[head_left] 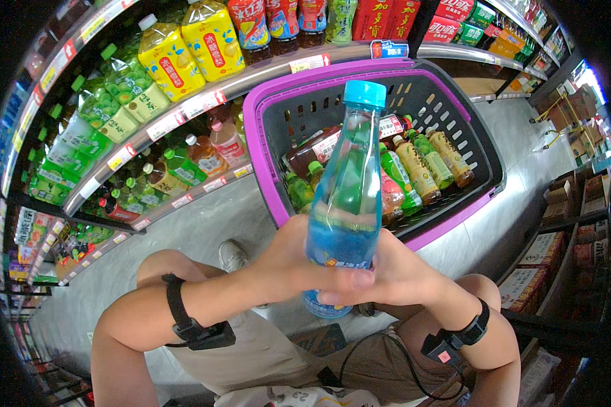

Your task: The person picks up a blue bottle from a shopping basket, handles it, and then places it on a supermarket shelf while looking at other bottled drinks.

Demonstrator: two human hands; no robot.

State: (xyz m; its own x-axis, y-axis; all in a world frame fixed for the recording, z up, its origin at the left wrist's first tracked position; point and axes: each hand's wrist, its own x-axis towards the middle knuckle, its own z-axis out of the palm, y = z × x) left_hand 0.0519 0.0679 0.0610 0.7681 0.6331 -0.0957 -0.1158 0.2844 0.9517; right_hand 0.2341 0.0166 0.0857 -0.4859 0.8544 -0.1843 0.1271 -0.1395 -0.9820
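shelves (261, 74): left and far, lined with drinks (214, 41)
basket (265, 156): far, centre, purple-rimmed, small bottles (417, 169) inside
blue bottle (343, 224): near, middle, before the basket
left hand (293, 261): gripping the blue bottle's lower part from the left
right hand (397, 271): gripping it from the right
cap (364, 94): turquoise, on top

The left hand (288, 254) and right hand (404, 271) gripped a blue bottle (339, 251), its capped end up and leaning slightly right. Behind it, a basket (261, 156) (purple-rimmed, dark inside) held several drinks (417, 169); stocked shelves (268, 76) stood beyond and leftward.
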